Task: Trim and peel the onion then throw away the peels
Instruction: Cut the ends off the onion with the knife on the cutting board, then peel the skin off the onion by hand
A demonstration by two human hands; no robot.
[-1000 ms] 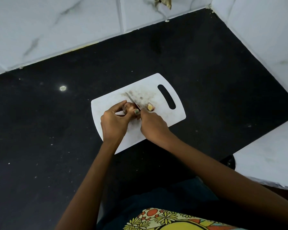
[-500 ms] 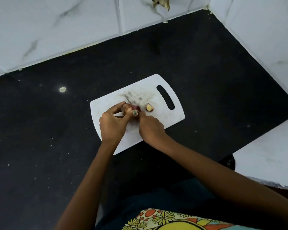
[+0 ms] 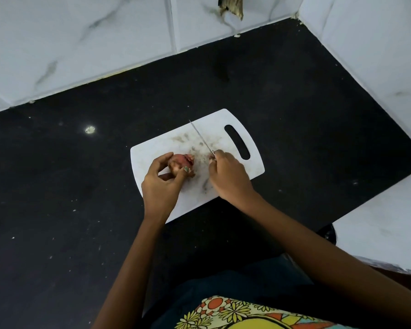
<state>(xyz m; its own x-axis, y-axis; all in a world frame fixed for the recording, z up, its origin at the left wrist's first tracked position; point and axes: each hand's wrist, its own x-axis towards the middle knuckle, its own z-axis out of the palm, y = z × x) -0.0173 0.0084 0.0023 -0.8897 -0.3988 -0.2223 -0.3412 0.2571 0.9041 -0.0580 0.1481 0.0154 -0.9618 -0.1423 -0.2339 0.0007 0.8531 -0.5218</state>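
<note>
Floral top (image 3: 235, 312) (arms bare), dark bottoms.

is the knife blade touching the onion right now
No, the right hand holds the knife off to the side, clear of the onion in the left hand.

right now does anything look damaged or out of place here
Yes: the wall tile above the counter has a broken, brownish hole. The cutting board carries grey smears. The onion and knife look ordinary.

A small reddish-brown onion (image 3: 179, 162) is seen on the left half of a white cutting board (image 3: 252, 167), gripped from the near side. Loose pinkish skin (image 3: 189, 158) is curled up at its right end.
</note>
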